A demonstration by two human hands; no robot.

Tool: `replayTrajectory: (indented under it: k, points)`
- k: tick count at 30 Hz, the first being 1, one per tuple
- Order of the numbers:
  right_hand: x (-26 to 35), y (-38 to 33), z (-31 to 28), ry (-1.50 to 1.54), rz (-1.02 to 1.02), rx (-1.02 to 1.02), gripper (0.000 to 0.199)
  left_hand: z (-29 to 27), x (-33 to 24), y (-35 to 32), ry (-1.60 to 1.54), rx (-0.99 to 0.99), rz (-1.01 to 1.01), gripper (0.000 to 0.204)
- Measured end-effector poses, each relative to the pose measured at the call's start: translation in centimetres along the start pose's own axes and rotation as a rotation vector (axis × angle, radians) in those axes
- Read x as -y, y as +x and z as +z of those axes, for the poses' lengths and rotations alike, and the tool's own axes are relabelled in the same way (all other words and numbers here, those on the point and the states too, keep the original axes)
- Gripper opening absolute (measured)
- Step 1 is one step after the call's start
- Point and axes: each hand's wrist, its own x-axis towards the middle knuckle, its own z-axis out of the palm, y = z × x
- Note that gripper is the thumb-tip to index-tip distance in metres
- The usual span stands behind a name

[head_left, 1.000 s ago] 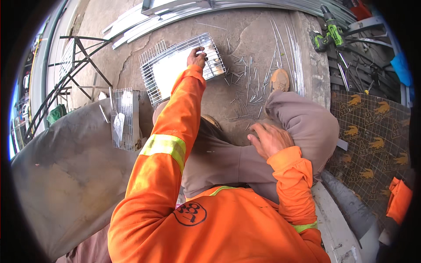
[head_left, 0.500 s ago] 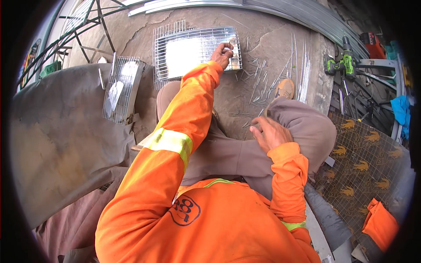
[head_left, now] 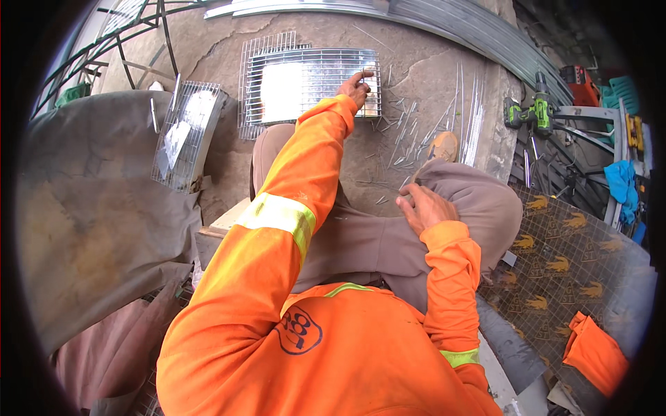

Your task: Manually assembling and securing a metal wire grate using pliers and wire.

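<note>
My left hand (head_left: pixel 355 89) reaches forward over the right end of a rectangular wire mesh panel (head_left: pixel 316 104). Its index finger points out across the bars, and nothing shows in the hand. Beneath the mesh lies a shiny metal sheet (head_left: pixel 284 90). A second mesh piece (head_left: pixel 244 118) sticks out on the left side. My right hand (head_left: pixel 429 208) rests against my right thigh, fingers loosely bent and apart, holding nothing that I can see.
Loose cut wires (head_left: pixel 409 135) and longer rods (head_left: pixel 474 118) litter the concrete right of the mesh. A smaller mesh piece (head_left: pixel 186 142) lies at left beside a draped grey sheet (head_left: pixel 97 194). Green power drills (head_left: pixel 538 111) sit at right. Long metal profiles (head_left: pixel 444 31) run along the back.
My left hand has shifted slightly right and down, its index finger now straighter. The right hand stays on the thigh. The view has moved a little.
</note>
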Motion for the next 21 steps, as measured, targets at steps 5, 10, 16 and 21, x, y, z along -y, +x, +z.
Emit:
replayTrajectory:
  k: [5,10,16,21]
  points:
    - [0.6,0.0,-0.3,-0.034,0.015,0.035,0.025,-0.5,0.3,1.0,0.106,0.002,0.051,0.043]
    - [0.3,0.3,0.0,-0.013,0.003,0.005,0.025,-0.6,-0.3,-0.3,0.111,0.04,0.07,0.041]
    - [0.2,0.5,0.5,-0.057,-0.056,-0.035,0.026,-0.2,-1.1,-2.0,0.28,-0.015,0.127,0.036]
    - [0.8,0.7,0.1,-0.027,-0.047,0.014,0.027,0.6,-1.8,-3.5,0.271,-0.157,0.075,0.026]
